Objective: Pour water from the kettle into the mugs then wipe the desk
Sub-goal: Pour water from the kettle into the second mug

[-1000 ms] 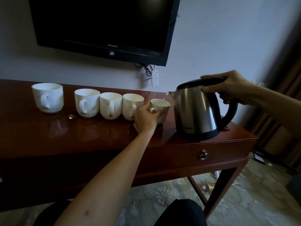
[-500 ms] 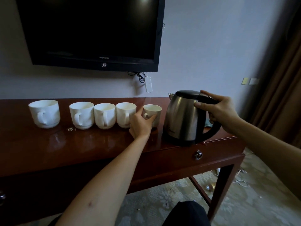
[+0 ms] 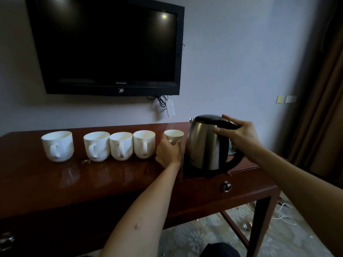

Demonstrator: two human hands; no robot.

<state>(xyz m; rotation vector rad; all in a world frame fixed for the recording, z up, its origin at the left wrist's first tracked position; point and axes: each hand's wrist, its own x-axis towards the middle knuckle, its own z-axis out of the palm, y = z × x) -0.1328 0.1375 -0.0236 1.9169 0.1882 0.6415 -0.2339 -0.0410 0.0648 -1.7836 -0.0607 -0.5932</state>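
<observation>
A steel kettle (image 3: 206,145) with a black lid and handle stands upright on the dark wooden desk (image 3: 55,182) at the right. My right hand (image 3: 239,135) is wrapped around its handle near the lid. Just left of it stands a small white mug (image 3: 175,135), and my left hand (image 3: 168,153) grips its near side. Several larger white mugs run leftward in a row: one (image 3: 144,143) beside the small mug, then another (image 3: 121,145), a third (image 3: 96,145), and one set apart at far left (image 3: 58,145).
A black television (image 3: 107,47) hangs on the wall above the desk, with a white power strip (image 3: 170,108) dangling below it. A small metal object (image 3: 85,161) lies in front of the mugs. The drawer has a knob (image 3: 226,186). Cables lie on the carpet (image 3: 284,214) at right.
The kettle was tilted, pouring into the small mug; it has come back upright and now rests on the desk. My left hand has stayed on the small mug. The view has lifted.
</observation>
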